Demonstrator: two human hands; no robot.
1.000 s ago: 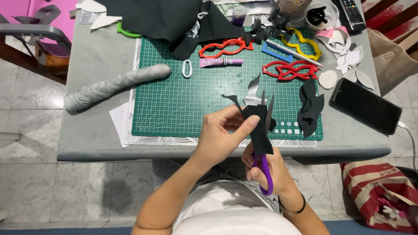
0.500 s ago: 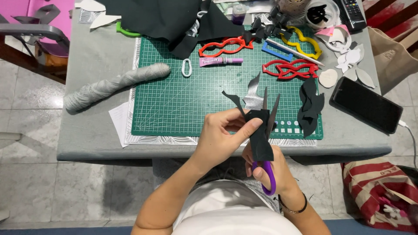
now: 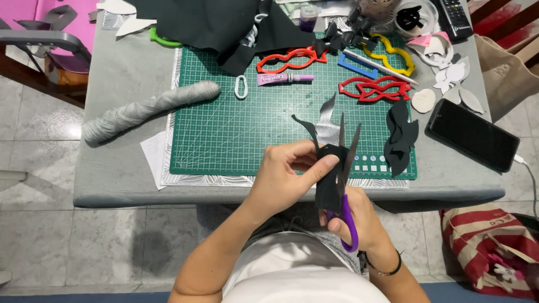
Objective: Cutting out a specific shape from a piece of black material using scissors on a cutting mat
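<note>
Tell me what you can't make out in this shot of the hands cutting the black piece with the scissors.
- Head view: the cut line on the black piece is hidden by the left hand and the scissors.
- Lower scissor handle: covered by the right hand.
- Contents of the clear tub: too small to identify.
- Striped bag: cut off by the right edge.

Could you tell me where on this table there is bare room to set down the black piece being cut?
The green cutting mat is bare across its middle and left, between the white ring and the left hand. The grey tabletop is also free above the grey roll. The far edge, among the red templates, is crowded.
</note>
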